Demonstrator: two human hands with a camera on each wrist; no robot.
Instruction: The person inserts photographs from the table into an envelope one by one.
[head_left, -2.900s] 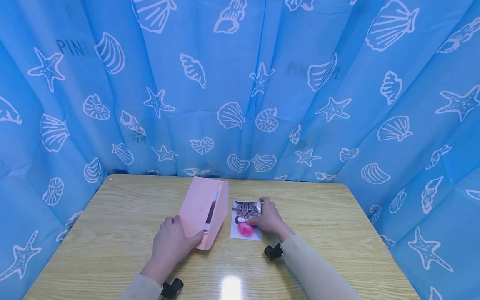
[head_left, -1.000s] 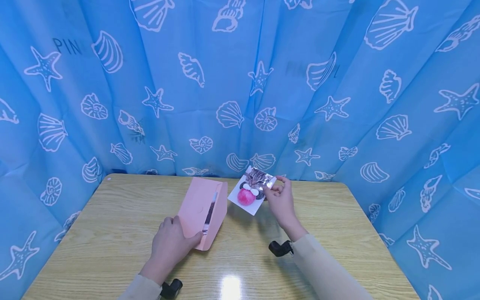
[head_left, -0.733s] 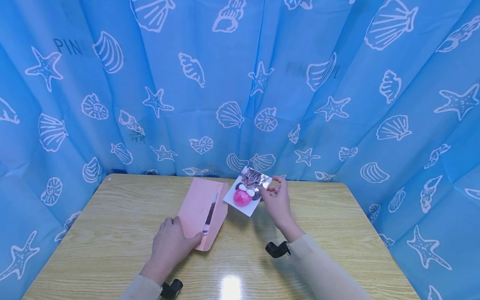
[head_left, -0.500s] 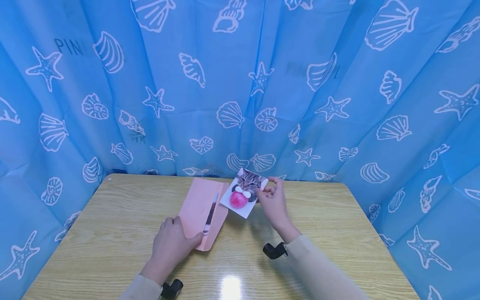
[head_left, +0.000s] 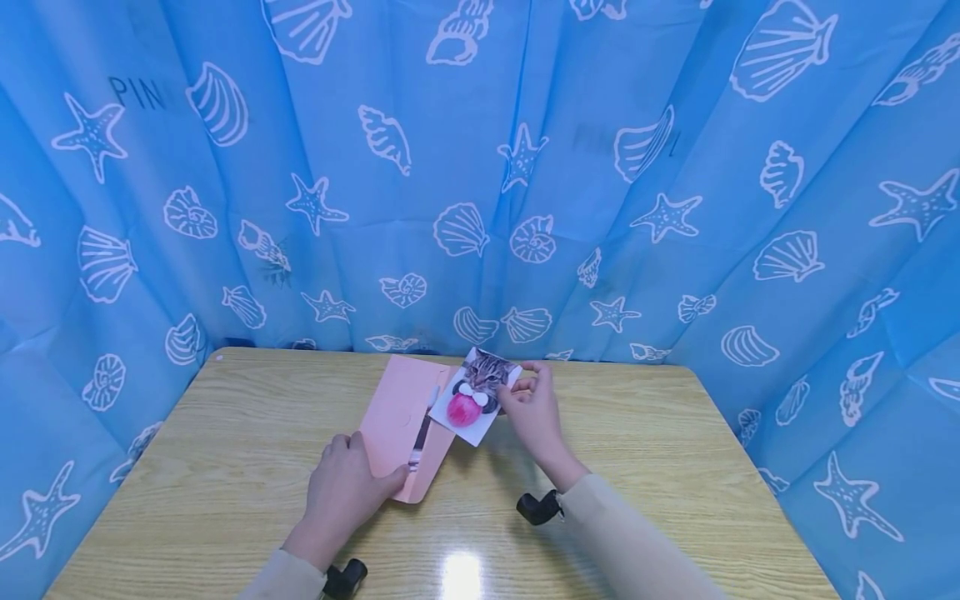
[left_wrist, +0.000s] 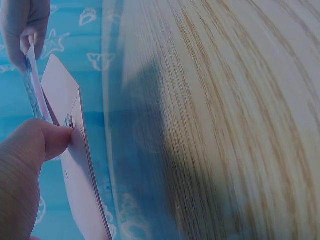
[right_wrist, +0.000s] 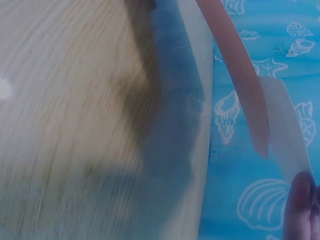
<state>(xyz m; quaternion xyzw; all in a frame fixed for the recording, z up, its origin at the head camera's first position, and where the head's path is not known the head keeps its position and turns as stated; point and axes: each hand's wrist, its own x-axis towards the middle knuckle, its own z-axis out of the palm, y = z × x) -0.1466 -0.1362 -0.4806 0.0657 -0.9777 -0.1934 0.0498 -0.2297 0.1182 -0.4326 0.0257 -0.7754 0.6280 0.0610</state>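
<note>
In the head view, my left hand [head_left: 345, 492] grips the lower left part of a pink envelope [head_left: 390, 408], its thumb at the opening. The envelope is tilted off the table, and a dark-and-white edge of something inside shows in the slot. My right hand [head_left: 536, 421] pinches the right edge of a photo [head_left: 480, 387] of a cat with a pink ball. The photo's left corner overlaps the envelope's flap and opening. From the left wrist, the photo [left_wrist: 37, 95] stands close beside the envelope [left_wrist: 82, 185]. Whether its corner is inside cannot be told.
A wood-grain table [head_left: 225, 467] lies under both hands. Behind it hangs a blue curtain [head_left: 480, 167] printed with white shells and starfish. Each wrist carries a small black camera, one [head_left: 345, 578] on the left and another [head_left: 538, 507] on the right.
My right hand picked the cat photo up from the table, turned it aslant, then moved it left and slightly down onto the envelope's opening. My left hand and the envelope stayed nearly still.
</note>
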